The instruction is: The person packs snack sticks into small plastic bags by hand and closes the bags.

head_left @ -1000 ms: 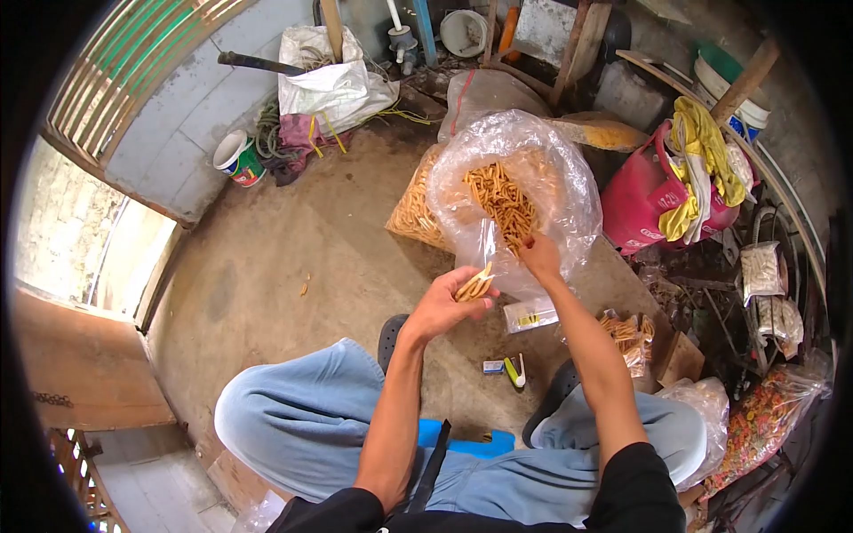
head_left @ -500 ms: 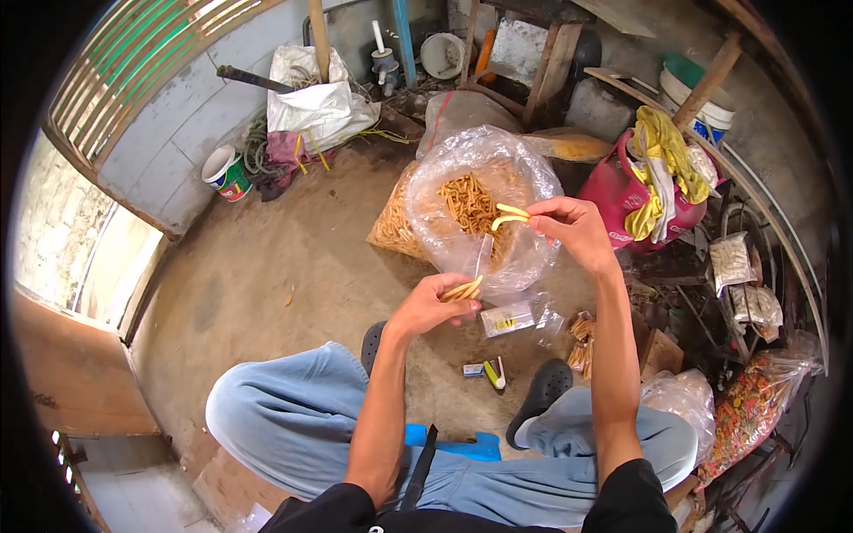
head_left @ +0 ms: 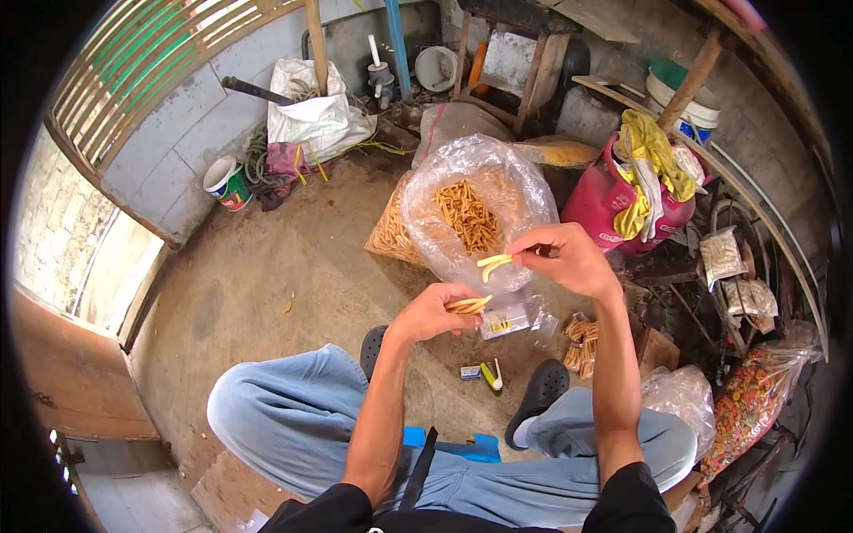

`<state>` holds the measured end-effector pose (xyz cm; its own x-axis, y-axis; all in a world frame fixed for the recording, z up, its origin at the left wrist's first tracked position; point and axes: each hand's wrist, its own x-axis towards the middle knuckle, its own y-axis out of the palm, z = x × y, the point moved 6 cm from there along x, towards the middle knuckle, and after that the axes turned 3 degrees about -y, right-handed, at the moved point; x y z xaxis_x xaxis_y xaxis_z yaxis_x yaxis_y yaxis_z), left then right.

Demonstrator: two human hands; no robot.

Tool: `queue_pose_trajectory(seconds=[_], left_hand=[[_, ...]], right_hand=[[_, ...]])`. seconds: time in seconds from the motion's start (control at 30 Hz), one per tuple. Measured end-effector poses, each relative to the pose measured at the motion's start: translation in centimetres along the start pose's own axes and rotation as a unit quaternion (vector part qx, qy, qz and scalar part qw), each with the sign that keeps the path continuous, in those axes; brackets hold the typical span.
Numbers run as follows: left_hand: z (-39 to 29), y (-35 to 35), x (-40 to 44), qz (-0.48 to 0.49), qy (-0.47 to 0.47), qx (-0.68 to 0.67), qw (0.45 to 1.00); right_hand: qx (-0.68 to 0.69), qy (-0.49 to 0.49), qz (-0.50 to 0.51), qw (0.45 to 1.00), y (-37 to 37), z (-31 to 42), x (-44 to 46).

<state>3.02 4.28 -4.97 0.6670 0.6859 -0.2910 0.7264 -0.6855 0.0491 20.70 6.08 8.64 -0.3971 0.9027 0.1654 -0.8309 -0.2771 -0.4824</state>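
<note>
Pinching pale sticks (head_left: pixel 494 261) by their ends in the right grip (head_left: pixel 569 259), at the near side of the open bag (head_left: pixel 529 182); holding a bunch (head_left: pixel 469 306) in the curled left grip (head_left: pixel 434 313). Best pressed lightly, with tips aligned, to avoid snapping.

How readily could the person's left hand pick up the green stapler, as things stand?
Probably not readily: the left hand holds snack sticks and would likely need freeing first. The way itself looks open, as the stapler lies uncovered on the floor.
</note>
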Motion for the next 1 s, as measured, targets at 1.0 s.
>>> queue_pose_trajectory(seconds=[1.0], left_hand=[[-1.1, 0.0, -0.1, -0.059, 0.036, -0.024, 0.997]], right_hand=[[-0.063, -0.121, 0.029, 0.99, 3.3, 2.1, 0.1]])
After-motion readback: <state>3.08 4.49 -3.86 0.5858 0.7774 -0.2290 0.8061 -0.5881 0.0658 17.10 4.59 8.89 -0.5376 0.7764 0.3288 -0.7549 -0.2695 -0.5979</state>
